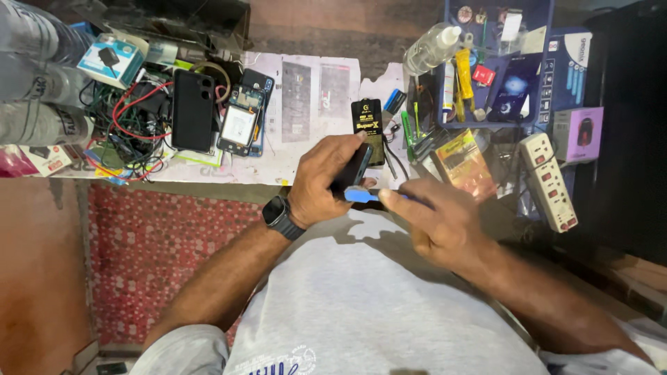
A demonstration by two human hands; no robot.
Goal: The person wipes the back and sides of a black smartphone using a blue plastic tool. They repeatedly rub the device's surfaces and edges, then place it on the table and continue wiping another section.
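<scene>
My left hand [323,180], with a dark watch [281,217] on the wrist, grips a dark phone [352,170] held on edge above my lap. My right hand [438,219] holds a thin blue-tipped tool [363,196] whose tip points at the lower edge of the phone. Both hands hover just in front of the low work table [306,149] covered with white paper.
On the table lie a black phone back [192,110], an opened phone showing its insides [241,123], tangled cables [128,125], a black and yellow packet [367,125], a clear bottle [431,47], a blue tray of tools [486,62] and a white power strip [549,180]. A red patterned carpet [153,257] lies below.
</scene>
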